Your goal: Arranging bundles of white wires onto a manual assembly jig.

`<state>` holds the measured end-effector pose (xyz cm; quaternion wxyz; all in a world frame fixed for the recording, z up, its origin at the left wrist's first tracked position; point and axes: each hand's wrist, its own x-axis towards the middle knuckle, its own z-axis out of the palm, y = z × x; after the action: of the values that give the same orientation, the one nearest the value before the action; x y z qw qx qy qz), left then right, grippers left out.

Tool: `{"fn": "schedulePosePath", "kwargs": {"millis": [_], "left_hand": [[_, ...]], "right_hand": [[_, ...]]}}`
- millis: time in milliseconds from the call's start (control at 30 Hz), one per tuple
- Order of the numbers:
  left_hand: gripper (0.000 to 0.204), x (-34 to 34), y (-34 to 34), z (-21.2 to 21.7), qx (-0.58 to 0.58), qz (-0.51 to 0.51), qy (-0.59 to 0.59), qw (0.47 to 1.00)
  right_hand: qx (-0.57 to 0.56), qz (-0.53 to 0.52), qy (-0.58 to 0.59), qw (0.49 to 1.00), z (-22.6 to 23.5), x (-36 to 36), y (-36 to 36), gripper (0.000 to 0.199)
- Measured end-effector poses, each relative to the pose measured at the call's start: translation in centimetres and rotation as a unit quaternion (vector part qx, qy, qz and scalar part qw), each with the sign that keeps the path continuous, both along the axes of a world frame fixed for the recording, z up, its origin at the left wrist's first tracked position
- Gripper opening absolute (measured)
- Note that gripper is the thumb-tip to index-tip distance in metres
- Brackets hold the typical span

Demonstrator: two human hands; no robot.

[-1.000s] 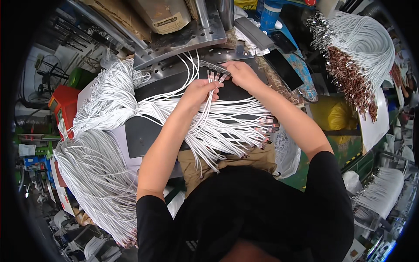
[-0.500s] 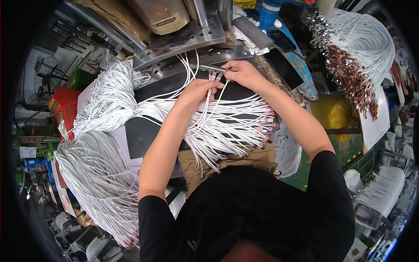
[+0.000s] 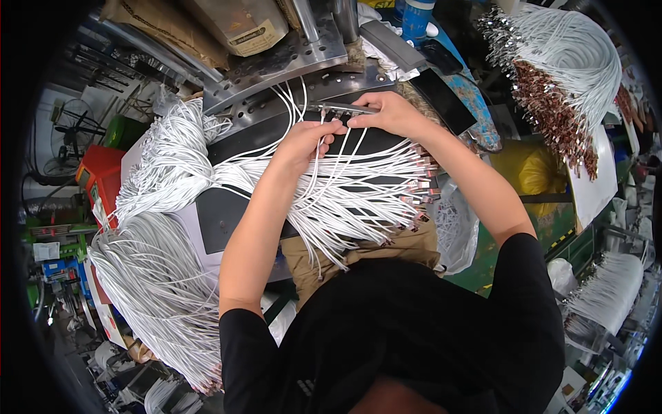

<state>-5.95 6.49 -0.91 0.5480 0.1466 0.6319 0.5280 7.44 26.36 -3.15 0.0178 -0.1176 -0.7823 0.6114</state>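
Observation:
My left hand point(image 3: 310, 141), closed in a pinch, holds a few white cables point(image 3: 316, 172) close to their connector ends. Fingers of my right hand point(image 3: 387, 116) are closed at the right end of a narrow metal bar point(image 3: 345, 107), touching it; one cable runs down from beneath them. Small connectors sit along the bar between both hands, partly hidden by fingers. Below, a large bundle of white cables point(image 3: 352, 200) fans out to the right across a black mat point(image 3: 219, 224), its copper-and-silver connectors point(image 3: 422, 196) toward my lap.
A perforated metal press plate point(image 3: 276, 72) stands just beyond my hands. More cable bundles point(image 3: 155, 297) hang at the left, and a coiled bundle point(image 3: 572, 62) lies at far right. A black phone-like slab point(image 3: 445, 102) and a blue bottle point(image 3: 416, 19) are at the back right.
My right hand has shifted slightly right along the bar, uncovering more of it. My left hand has drawn a little left with its cables. The whole view has tilted slightly.

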Motion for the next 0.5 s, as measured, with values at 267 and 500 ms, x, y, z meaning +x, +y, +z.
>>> {"fn": "schedulePosePath", "kwargs": {"millis": [267, 500], "left_hand": [[0.024, 0.7, -0.3, -0.1, 0.013, 0.097, 0.021, 0.995], [0.025, -0.3, -1.1, 0.3, -0.013, 0.031, 0.031, 0.999]], "right_hand": [[-0.002, -0.059, -0.001, 0.998, -1.4, -0.4, 1.2, 0.051], [0.02, -0.005, 0.017, 1.0, 0.1, 0.4, 0.1, 0.05]]}}
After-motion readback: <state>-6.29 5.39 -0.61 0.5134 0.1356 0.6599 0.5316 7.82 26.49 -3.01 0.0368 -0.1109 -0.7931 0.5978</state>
